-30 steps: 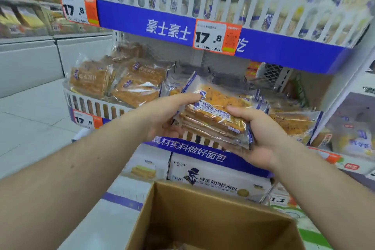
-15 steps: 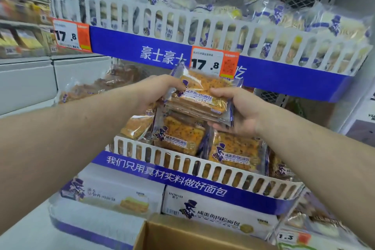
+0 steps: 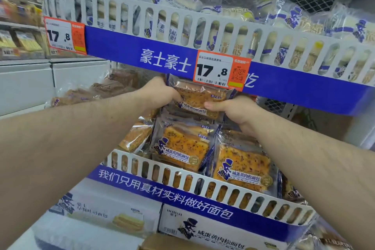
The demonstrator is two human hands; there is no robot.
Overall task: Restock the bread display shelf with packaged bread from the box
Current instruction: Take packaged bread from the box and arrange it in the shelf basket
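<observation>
A stack of packaged orange bread [image 3: 199,98] is held between both hands, high in the middle shelf, just under the upper shelf's blue front. My left hand [image 3: 157,93] grips its left end, my right hand [image 3: 233,110] grips its right end with the thumb on top. Below it lie more packs of the same bread [image 3: 182,146] behind the white slotted rail of the middle shelf [image 3: 203,180]. Only a brown corner of the cardboard box [image 3: 162,243] shows at the bottom edge.
The upper shelf [image 3: 142,55] holds white bread packs and carries orange price tags [image 3: 221,70]. Darker bread packs [image 3: 105,89] fill the middle shelf's left part. White printed cartons [image 3: 203,227] stand under the middle shelf. Grey store shelving [image 3: 24,79] runs along the left.
Both hands have carried the bread stack up from over the box and further back into the middle shelf. The view has tilted up, so the box has nearly left the frame.
</observation>
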